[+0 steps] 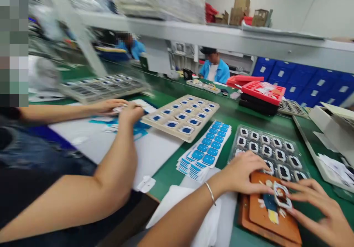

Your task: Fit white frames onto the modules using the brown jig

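Fingertips of both hands pinch a small white-rimmed frame part point(282, 196) — the left hand point(243, 173) at its near-left edge, the right hand point(318, 206) closing on its right side. It lies on a brown fixture board point(265, 217) at the near edge of the green table point(235, 114). It looks light, thin and probably easy to bend, so the rim edges are the place to hold. Its long axis runs diagonally, top-left to lower-right. Just beyond sits a clear tray point(268, 147) of like parts, with a co-worker's hands point(121, 108) well apart to the left.
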Demonstrator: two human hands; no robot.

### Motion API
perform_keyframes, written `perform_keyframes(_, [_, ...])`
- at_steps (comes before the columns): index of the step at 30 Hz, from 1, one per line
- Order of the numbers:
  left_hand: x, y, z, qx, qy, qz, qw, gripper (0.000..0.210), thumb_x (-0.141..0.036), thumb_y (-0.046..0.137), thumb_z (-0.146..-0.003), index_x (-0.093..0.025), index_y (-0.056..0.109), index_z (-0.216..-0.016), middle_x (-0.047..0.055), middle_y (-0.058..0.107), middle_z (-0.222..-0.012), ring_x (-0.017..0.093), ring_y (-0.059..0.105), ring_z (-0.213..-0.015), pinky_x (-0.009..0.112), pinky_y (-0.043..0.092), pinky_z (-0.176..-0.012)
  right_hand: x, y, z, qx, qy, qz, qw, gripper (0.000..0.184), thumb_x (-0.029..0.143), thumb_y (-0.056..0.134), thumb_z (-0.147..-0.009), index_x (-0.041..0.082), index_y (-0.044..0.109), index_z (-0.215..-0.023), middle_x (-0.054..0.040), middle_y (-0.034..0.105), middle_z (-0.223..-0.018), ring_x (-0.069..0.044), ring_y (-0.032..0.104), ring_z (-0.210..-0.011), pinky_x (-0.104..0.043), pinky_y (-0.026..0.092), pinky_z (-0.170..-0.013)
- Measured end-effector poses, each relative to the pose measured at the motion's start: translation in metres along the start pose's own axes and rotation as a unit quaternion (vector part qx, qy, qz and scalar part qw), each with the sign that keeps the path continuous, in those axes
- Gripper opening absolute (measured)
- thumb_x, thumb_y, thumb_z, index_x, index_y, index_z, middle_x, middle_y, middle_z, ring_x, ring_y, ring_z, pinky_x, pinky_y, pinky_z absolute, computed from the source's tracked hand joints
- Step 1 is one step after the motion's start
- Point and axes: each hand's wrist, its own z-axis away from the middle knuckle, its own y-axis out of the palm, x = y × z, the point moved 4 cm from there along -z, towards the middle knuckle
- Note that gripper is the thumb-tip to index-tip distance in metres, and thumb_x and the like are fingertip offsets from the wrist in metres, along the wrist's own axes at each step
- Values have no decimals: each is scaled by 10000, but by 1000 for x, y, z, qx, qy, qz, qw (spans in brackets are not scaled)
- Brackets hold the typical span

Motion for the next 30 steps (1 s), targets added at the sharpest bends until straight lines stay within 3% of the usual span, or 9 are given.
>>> perform_keyframes(4, [0,-6,1,8,2,3,1000,529,-589,756,-706,-201,674,-1056,24,683,-1108,217,571,-1043,371,393,-927,30,-4,-17,-1,-9,-23,1000,126,298,717,-835,262,724,-956,-64,728,-1088,-250,599,-907,-405,549,-769])
perform_keyframes(8, [-6,-5,6,32,35,-34,998,514,-660,680,-731,-205,687,-972,28,680,-1040,213,549,-969,361,367,-846,41,5,-19,3,-3,-35,999,131,302,720,-840,249,705,-958,-69,722,-1113,-245,575,-900,-416,531,-763])
perform_keyframes(19, [-13,-4,7,6,79,-72,994,510,-667,672,-736,-184,699,-899,27,697,-931,191,524,-878,341,316,-759,39,14,-17,6,-6,-52,999,171,272,722,-847,227,673,-1004,-71,699,-1181,-258,556,-1004,-444,530,-838])
perform_keyframes(30, [-13,-2,10,38,68,-88,993,532,-693,652,-743,-183,698,-888,48,674,-922,203,513,-899,340,335,-783,42,14,-20,13,1,-54,998,159,280,702,-859,228,671,-1006,-78,701,-1167,-263,562,-1009,-457,524,-854])
